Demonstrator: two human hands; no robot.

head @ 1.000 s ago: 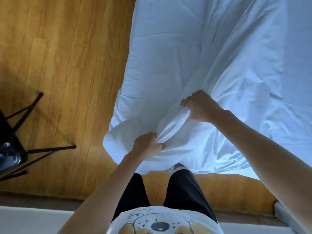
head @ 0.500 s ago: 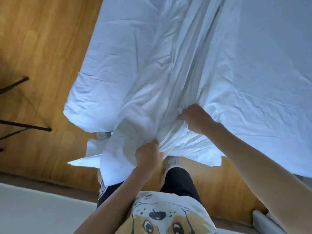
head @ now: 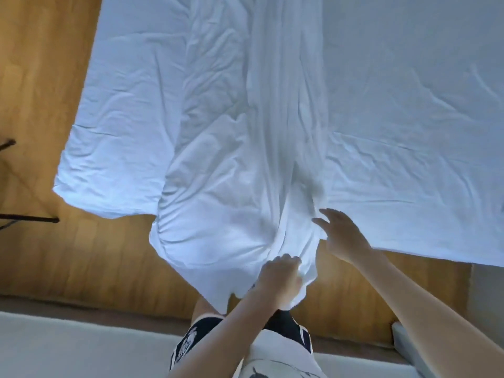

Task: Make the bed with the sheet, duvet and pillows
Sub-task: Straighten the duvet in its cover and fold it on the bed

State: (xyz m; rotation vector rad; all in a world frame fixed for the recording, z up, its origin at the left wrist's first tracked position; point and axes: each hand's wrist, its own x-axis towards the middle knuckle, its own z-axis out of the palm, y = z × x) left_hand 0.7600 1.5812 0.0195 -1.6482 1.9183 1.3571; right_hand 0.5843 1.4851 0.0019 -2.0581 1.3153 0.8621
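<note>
A white sheet (head: 272, 118) lies across the bed, bunched into long folds down its middle and hanging off the near edge over the floor. My left hand (head: 281, 276) is closed on the hanging end of that bunched part. My right hand (head: 341, 233) hovers just right of the folds at the bed's near edge, fingers spread, holding nothing. The sheet lies flatter over the bed's right side (head: 409, 105). No pillow or duvet is recognisable in view.
Wooden floor (head: 41, 77) runs along the bed's left side and in front of it. Black metal legs (head: 27, 219) of some stand reach in at the far left. A pale surface (head: 81, 345) lies behind my legs at the bottom.
My right hand has let go of the sheet and opened. The left hand has pulled the bunched end nearer to me, and the view has shifted further over the bed.
</note>
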